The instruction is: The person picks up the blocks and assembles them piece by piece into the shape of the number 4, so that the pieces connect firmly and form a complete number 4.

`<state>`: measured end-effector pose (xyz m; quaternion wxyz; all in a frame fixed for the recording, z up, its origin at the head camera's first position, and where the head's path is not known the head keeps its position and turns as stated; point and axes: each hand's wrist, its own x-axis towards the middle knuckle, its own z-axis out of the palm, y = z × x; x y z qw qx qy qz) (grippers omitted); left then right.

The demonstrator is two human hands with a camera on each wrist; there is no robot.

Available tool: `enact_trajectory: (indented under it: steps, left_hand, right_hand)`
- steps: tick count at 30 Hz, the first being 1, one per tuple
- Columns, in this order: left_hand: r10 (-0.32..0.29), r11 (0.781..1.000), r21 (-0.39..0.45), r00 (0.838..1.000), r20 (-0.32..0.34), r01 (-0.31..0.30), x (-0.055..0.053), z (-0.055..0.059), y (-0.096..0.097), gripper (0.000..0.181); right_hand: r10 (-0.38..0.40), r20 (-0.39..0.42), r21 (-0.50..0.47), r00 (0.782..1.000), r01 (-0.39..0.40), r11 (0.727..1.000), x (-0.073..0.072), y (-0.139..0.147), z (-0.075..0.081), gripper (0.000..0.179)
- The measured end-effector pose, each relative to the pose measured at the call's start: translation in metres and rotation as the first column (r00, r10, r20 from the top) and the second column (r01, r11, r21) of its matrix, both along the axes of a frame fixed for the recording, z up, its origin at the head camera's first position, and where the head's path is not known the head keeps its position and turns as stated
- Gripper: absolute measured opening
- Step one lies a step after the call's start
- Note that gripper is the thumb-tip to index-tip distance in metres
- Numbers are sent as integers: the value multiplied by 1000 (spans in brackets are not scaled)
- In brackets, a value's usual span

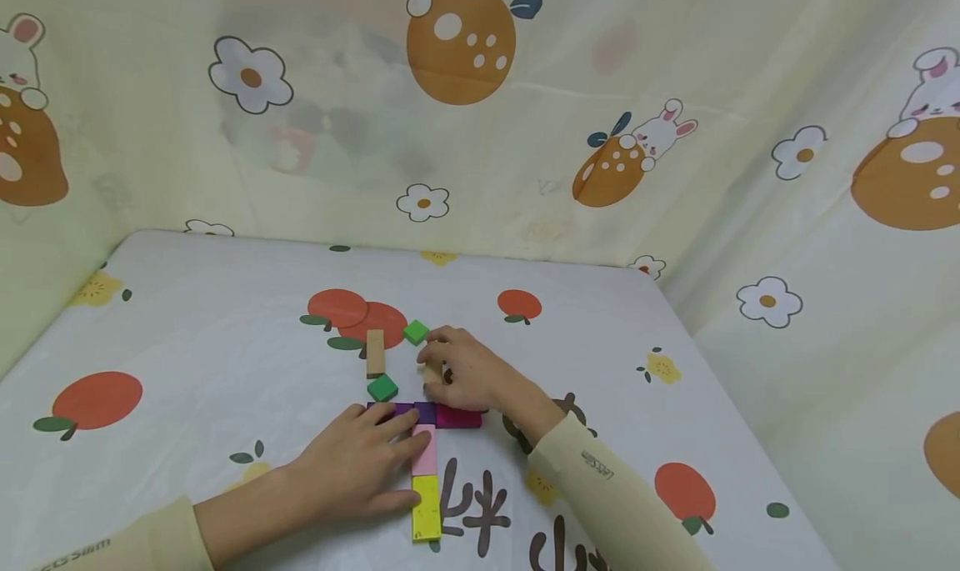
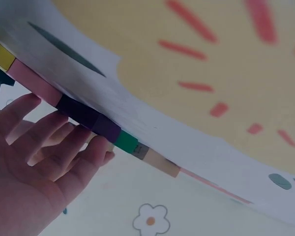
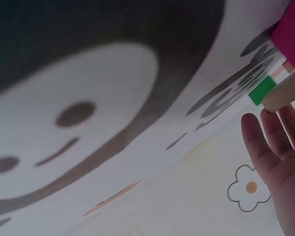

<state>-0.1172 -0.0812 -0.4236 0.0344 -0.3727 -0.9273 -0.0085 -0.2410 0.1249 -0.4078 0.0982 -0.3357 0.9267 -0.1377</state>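
Note:
My left hand (image 1: pixel 356 467) lies along the block figure, fingers extended. Its fingertips are at the purple block (image 1: pixel 403 408), the dark purple block (image 1: pixel 425 414) and the pink block (image 1: pixel 424 458), the thumb at the yellow block (image 1: pixel 427 508). A magenta block (image 1: pixel 459 418) extends the purple row to the right. Above this row, my right hand (image 1: pixel 468 371) pinches a plain wooden block (image 1: pixel 432 374), partly hidden by the fingers; the right wrist view shows fingertips at its end. A dark green block (image 1: pixel 382 388) touches the row's upper left, below another wooden block (image 1: pixel 375 354).
A light green block (image 1: pixel 416 332) lies just beyond the right fingertips. The table is covered by a white cloth (image 1: pixel 225 321) printed with fruit, flowers and dark lettering. Behind it and at the sides hang patterned curtains (image 1: pixel 330 204).

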Motion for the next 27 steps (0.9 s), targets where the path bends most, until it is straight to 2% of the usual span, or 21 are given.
enact_trajectory:
  steps: [4,10,18,27]
  left_hand:
    - [3,1000,0,1000,7,-3,0,1,0,66]
    - [-10,1000,6,1000,-30,10,0,1,-1,64]
    - [-10,1000,6,1000,-27,10,1,2,-1,65]
    - [-3,1000,5,1000,-15,3,1,3,0,66]
  right_hand:
    - [10,6,-3,1000,-10,1000,5,-3,0,37]
    - [27,-8,3,1000,-27,1000,9,-7,2,37]
    - [59,-32,21,998,-58,998,10,-7,2,36]
    - [79,-22,27,997,-78,997,9,-8,1,36]
